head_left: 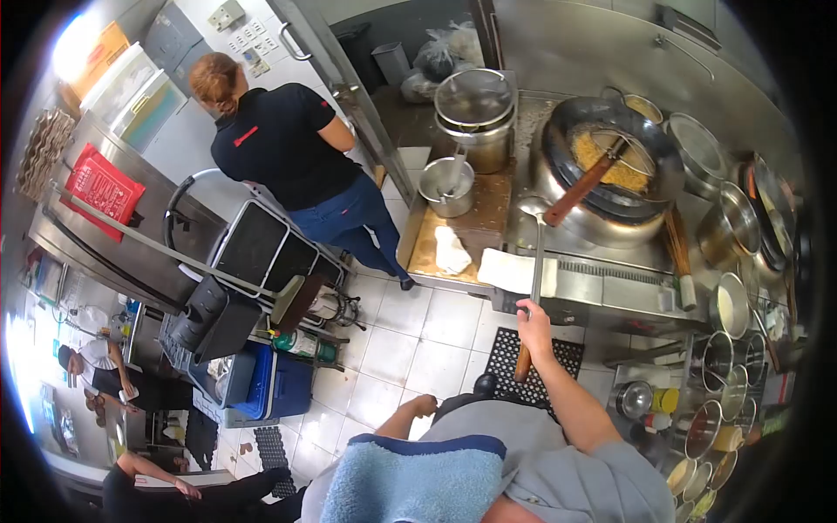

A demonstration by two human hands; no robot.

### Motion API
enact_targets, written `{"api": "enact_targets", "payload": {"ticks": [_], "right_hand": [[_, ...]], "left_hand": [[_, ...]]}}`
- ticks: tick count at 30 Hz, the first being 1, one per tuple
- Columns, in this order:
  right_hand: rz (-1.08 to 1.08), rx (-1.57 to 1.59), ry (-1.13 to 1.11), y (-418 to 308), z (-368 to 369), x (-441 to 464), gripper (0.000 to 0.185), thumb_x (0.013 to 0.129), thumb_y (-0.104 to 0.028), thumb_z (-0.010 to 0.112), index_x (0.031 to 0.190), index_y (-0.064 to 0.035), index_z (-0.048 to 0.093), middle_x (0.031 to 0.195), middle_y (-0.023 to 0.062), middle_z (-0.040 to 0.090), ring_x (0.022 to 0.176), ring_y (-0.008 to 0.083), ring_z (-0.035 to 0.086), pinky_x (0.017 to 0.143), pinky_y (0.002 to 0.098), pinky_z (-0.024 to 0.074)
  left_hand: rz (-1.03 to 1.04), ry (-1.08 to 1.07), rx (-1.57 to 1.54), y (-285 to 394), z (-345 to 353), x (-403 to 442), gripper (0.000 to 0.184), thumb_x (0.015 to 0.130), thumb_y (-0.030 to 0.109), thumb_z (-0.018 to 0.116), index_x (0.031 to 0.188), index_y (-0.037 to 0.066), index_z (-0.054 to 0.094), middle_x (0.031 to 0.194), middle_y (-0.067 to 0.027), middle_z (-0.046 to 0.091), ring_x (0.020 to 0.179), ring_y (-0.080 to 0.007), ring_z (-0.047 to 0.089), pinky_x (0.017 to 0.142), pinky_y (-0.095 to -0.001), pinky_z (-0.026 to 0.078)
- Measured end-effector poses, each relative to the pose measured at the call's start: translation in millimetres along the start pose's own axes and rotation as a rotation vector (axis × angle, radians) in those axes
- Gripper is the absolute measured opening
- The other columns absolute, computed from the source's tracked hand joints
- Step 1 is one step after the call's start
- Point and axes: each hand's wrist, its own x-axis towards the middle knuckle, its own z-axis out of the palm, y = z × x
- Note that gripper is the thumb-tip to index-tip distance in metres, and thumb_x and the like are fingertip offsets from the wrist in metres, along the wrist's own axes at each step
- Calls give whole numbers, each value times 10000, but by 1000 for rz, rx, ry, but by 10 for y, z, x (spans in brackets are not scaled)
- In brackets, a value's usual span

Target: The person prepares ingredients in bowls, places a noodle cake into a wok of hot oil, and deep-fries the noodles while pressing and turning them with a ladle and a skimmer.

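Note:
My right hand (534,329) is wrapped round the handle of a long metal ladle (538,253), whose bowl is over the stove's front edge. My left hand (424,405) hangs low beside my body, fingers curled; whether it holds anything is too small to tell. A large black wok (558,144) on the stove holds yellowish food (621,177). Across the wok lies a strainer with a wooden handle (581,187). A folded white cloth (516,272) is on the stove's edge, left of the ladle.
A person in a black shirt (275,144) stands at the left beside a trolley (253,253). Pots (446,185) stand left of the wok. Metal containers (717,357) fill the right side. More people are at the far lower left. A black mat (558,357) lies on the floor.

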Motion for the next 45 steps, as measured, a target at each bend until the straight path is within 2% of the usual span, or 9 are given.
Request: {"api": "enact_targets", "payload": {"ticks": [10,14,17,21,25,30,34,41,45], "right_hand": [[-233,-238,-103,584,366,275,362,908,-180,569,1268,-204,595,1338,319,431,1158,427,499,963,395,428],[-96,-43,-45,981,-194,1,364,927,-235,521,1247,-75,587,1254,180,576,1096,314,588,970,344,444],[389,529,76,1366,-462,-434,371,938,-199,539,1290,-83,559,956,121,671,857,190,651,685,318,544],[539,427,282,2192,-615,-1251,324,916,-152,545,1225,-66,598,879,98,657,767,145,636,587,297,524],[398,-845,5,4197,-325,-2394,250,883,-117,525,1064,-12,662,847,139,669,720,196,671,592,341,547],[1312,-6,-10,3838,-388,-3323,259,868,-75,515,1072,-61,674,804,144,692,642,231,693,588,352,570],[1172,134,232,3831,-298,-3626,240,861,-63,507,1034,-41,671,834,135,695,624,222,690,563,344,572],[1018,124,263,4070,-554,-3535,318,826,-87,513,1102,-48,665,904,178,692,707,240,703,651,355,577],[920,-65,277,3943,-983,-3440,388,800,-65,506,1159,-66,652,898,163,696,702,237,696,662,358,565]], "left_hand": [[301,-74,345,-555,-329,771,177,762,199,686,854,51,653,851,-62,645,810,-167,639,702,-342,571],[454,-183,521,-365,-746,957,226,849,246,574,893,47,671,895,-115,676,815,-227,662,699,-388,551],[-31,-264,-556,-454,-1026,1471,199,880,202,570,1055,108,566,868,-62,652,785,-208,661,674,-402,552],[4,1,-295,239,-1258,1250,301,777,62,609,1076,78,588,887,-82,652,846,-208,653,665,-349,552],[94,63,-247,643,-1296,1147,262,891,155,537,1135,60,541,902,-95,646,815,-200,666,673,-348,558],[64,37,-346,680,-1193,1022,259,902,156,548,1141,55,541,986,-120,636,847,-231,663,716,-392,559],[8,100,-366,624,-1244,863,218,868,84,563,1081,34,564,831,-101,646,736,-217,662,622,-340,557],[955,874,-458,1191,-1853,689,179,770,-27,421,654,72,515,620,-59,543,542,-155,505,487,-264,426],[955,1035,-331,2515,-2039,-179,119,835,23,499,717,33,506,617,-28,484,599,-113,451,518,-313,389]]}}
